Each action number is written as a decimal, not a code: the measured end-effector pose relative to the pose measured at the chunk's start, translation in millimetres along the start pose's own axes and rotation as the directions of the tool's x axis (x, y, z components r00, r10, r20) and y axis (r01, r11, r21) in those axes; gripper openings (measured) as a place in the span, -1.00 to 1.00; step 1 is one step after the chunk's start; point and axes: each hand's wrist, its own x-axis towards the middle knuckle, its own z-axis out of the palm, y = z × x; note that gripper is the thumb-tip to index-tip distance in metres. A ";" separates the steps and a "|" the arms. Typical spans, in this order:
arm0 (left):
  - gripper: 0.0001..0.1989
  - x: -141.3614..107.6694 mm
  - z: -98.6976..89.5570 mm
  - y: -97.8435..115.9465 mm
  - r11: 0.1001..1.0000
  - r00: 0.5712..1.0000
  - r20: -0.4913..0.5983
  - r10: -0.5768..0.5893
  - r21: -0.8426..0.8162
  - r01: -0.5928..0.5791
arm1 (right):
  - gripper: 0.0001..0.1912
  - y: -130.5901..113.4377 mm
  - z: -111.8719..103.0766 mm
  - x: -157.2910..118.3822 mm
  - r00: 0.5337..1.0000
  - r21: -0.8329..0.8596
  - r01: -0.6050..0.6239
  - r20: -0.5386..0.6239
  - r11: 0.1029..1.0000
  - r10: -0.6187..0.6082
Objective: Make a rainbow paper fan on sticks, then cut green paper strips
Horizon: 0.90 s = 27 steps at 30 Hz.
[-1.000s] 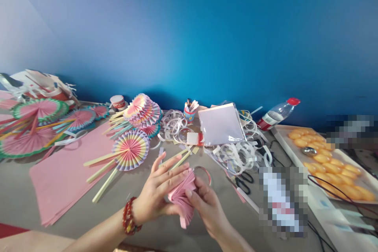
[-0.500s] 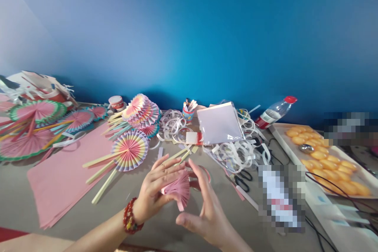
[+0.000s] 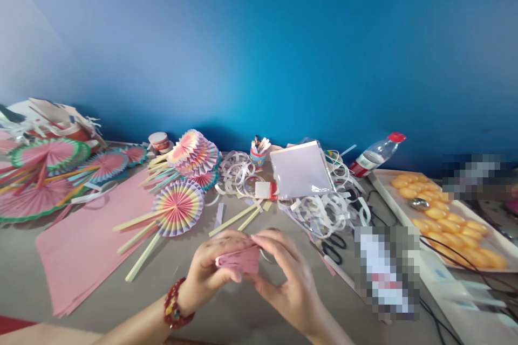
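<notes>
Pink pleated paper (image 3: 243,260) is pressed into a compact bundle between my two hands, low in the middle of the head view. My left hand (image 3: 213,264), with a red bead bracelet at the wrist, grips its left part, thumb across the front. The fingertips and thumb of my right hand (image 3: 285,269) close on its right end. Beyond my hands lie pale yellow strips (image 3: 234,219). To the left, a round pleated fan (image 3: 181,206) with yellow sticks rests partly on pink sheets (image 3: 87,242).
More fans (image 3: 48,153) lie at the far left. White paper curls (image 3: 324,213) surround a packet of lilac paper (image 3: 301,170). Scissors (image 3: 332,248) lie right of my hands. A bottle (image 3: 374,156) and a tray of orange pieces (image 3: 449,221) are farther right.
The pink paper was fanned out in my left hand and is now squeezed into a compact bundle. My right hand, apart from it before, has closed on its right end.
</notes>
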 end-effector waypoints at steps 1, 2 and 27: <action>-0.58 0.0 -0.4 0.4 1.000 1.000 0.010 -0.005 -0.010 0.005 | -0.47 1.0 -0.1 0.2 1.000 0.002 0.013 -0.016 1.000 -0.013; -0.56 -0.6 -0.8 0.3 1.000 1.000 0.023 -0.017 -0.018 0.017 | -0.47 2.0 -0.3 0.3 0.999 0.005 0.023 -0.031 1.000 -0.023; -0.55 -15.9 8.0 -11.6 0.880 0.929 0.087 -0.360 -0.299 0.369 | -0.85 7.6 20.1 -13.8 0.940 0.419 -0.299 -0.027 0.857 0.341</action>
